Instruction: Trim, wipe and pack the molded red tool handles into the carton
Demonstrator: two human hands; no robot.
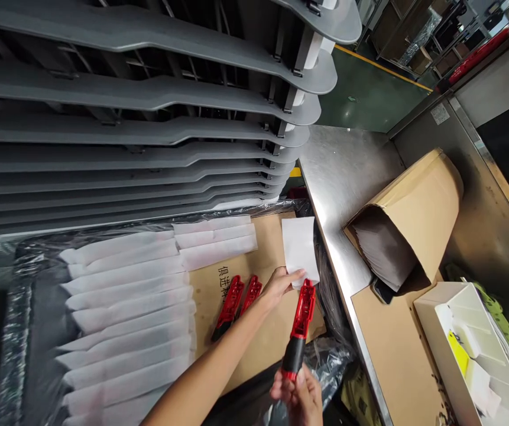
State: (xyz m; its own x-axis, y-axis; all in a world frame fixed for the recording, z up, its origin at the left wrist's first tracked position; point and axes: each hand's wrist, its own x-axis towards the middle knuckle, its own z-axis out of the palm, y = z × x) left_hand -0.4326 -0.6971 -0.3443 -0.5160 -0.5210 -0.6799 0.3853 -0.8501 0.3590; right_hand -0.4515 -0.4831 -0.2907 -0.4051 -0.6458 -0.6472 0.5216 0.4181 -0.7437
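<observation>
left hand [278,288] at the lower corner of a white paper sheet [298,245], fingers [295,275] closed on it in what looks like a light pinch, partly hidden. right hand [297,399] low in view, fingers [281,390] curled around the black grip of a red tool [302,316], its red head upright and just beside the sheet's corner. two more red tools [230,306] side by side on a cardboard sheet [267,242], right under the left forearm. rows of paper-wrapped bundles [125,296] along the cardboard's left side, plastic sheeting [329,367] at its right edge, then a steel bench [343,171] carrying a brown paper sleeve [414,219]; a white tray [462,337] near the bench's right corner.

main risks: a thin sheet slipping from so light a pinch, or snagging and tearing on the red head; the tool tipping in a grip so far down its length; the loose tools knocked by the low forearm; anything dropped sliding down the gap by the bench edge.
</observation>
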